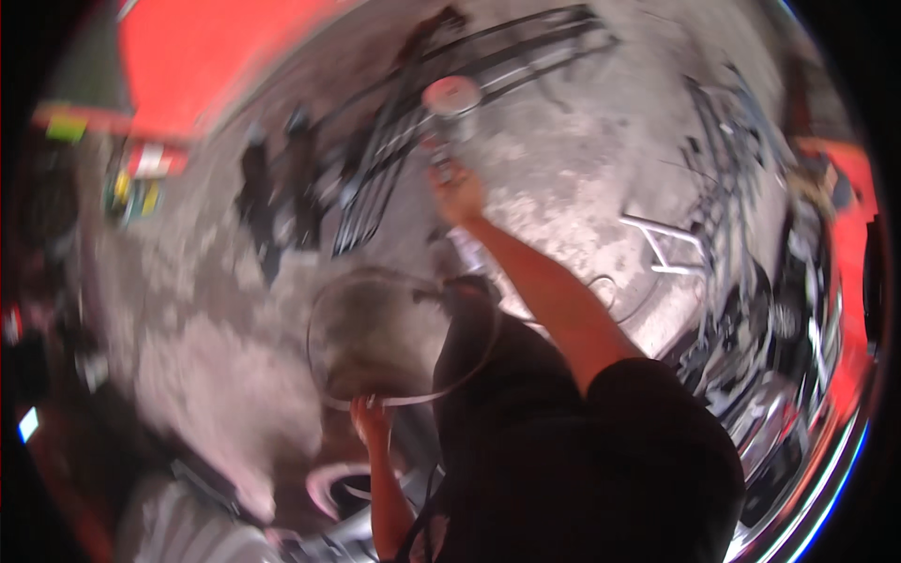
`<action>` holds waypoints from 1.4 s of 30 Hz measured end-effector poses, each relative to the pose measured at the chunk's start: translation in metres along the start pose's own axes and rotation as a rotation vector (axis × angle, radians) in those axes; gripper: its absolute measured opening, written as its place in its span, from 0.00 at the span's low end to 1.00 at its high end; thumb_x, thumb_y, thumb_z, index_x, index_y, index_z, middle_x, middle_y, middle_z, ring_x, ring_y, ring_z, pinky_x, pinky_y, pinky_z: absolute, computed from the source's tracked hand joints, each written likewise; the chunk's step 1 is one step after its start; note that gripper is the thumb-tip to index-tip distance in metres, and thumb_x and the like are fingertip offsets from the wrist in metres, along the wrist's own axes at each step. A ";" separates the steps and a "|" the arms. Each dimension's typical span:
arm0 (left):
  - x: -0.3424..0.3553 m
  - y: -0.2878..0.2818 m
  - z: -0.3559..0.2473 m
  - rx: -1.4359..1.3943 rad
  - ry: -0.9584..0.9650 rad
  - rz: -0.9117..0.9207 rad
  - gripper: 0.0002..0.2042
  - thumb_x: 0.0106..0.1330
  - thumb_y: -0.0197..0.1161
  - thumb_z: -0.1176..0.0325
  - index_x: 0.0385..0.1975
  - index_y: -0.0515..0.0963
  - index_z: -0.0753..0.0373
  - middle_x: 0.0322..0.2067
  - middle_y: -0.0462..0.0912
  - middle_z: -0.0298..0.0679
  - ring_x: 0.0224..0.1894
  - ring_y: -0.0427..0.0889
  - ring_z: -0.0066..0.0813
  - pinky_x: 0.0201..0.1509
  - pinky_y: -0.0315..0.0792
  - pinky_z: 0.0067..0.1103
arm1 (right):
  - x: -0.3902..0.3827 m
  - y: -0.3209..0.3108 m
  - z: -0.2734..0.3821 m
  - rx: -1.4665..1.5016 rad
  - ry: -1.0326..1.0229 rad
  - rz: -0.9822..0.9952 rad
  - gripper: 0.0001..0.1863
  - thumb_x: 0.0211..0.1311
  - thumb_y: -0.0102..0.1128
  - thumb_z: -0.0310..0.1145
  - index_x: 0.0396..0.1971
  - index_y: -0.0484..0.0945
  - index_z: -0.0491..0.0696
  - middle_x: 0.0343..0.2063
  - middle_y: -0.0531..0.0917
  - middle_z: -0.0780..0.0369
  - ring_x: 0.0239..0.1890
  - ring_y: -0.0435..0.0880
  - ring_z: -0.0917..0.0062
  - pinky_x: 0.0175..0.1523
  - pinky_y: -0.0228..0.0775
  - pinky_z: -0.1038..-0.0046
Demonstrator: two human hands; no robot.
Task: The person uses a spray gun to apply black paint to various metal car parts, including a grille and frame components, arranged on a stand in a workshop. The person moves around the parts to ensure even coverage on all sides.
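My right hand (456, 195) is stretched out toward the middle of the view, closed on a blurred spray gun (441, 155) with a round pale cup (452, 98) at its top. Low in the view, my left hand (370, 418) grips a thin hose (418, 398), which hangs in a wide loop. My dark-clothed legs and body are below, with a shoe partly visible near the hose.
Black metal frames and bars (375, 188) lie across the concrete floor (197, 310). A silver tubular piece (671, 267) and piles of metal parts (760, 347) are at right. Red panels (202, 47) are at upper left and far right, with small containers (136, 197) at left.
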State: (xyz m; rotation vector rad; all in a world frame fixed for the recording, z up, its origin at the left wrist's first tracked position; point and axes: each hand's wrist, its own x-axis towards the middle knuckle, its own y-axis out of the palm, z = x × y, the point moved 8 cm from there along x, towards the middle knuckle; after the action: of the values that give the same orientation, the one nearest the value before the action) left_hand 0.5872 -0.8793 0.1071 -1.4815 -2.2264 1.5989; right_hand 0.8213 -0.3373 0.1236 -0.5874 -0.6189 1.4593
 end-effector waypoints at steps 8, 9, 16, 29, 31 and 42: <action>0.092 -0.062 0.041 0.140 0.079 0.072 0.14 0.66 0.68 0.68 0.46 0.78 0.71 0.49 0.79 0.56 0.52 0.78 0.58 0.59 0.71 0.44 | 0.006 -0.068 0.071 0.224 0.028 -0.016 0.21 0.66 0.64 0.43 0.54 0.82 0.49 0.36 0.86 0.45 0.40 0.86 0.48 0.44 0.77 0.54; 0.104 -0.070 0.044 0.151 0.120 0.079 0.14 0.66 0.68 0.68 0.45 0.78 0.71 0.48 0.80 0.56 0.51 0.78 0.58 0.58 0.71 0.44 | -0.004 -0.074 0.081 0.250 0.050 0.001 0.20 0.67 0.64 0.43 0.54 0.82 0.49 0.37 0.86 0.46 0.41 0.86 0.48 0.45 0.77 0.54; 0.197 -0.136 0.057 0.296 0.248 0.203 0.22 0.71 0.62 0.57 0.53 0.78 0.73 0.51 0.82 0.63 0.56 0.79 0.62 0.62 0.72 0.44 | -0.034 -0.063 0.114 0.234 0.034 -0.123 0.22 0.67 0.66 0.43 0.54 0.80 0.46 0.34 0.86 0.47 0.40 0.85 0.46 0.43 0.77 0.52; 0.408 -0.215 0.148 0.454 0.508 0.375 0.14 0.58 0.73 0.61 0.37 0.82 0.62 0.31 0.85 0.53 0.38 0.85 0.60 0.43 0.79 0.48 | -0.143 -0.062 0.253 0.206 0.439 -0.362 0.25 0.68 0.66 0.45 0.58 0.80 0.44 0.33 0.87 0.44 0.37 0.87 0.44 0.43 0.79 0.52; 0.411 -0.227 0.138 0.512 0.603 0.344 0.13 0.59 0.72 0.60 0.38 0.83 0.62 0.34 0.85 0.53 0.41 0.85 0.59 0.46 0.79 0.47 | -0.162 -0.062 0.259 0.204 0.471 -0.381 0.25 0.69 0.65 0.44 0.60 0.79 0.47 0.32 0.87 0.43 0.36 0.88 0.46 0.42 0.79 0.53; 0.374 -0.283 0.149 0.815 1.067 0.467 0.23 0.61 0.69 0.62 0.55 0.80 0.68 0.51 0.83 0.57 0.57 0.77 0.67 0.69 0.67 0.51 | -0.219 -0.009 0.248 0.143 0.281 -0.619 0.28 0.67 0.64 0.33 0.68 0.76 0.62 0.34 0.89 0.50 0.28 0.87 0.65 0.39 0.80 0.61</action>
State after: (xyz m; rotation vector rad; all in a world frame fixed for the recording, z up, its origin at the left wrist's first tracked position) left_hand 0.1188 -0.7338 0.0721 -1.8982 -0.6026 1.0648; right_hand 0.6509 -0.5585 0.3013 -0.4252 -0.4174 0.8124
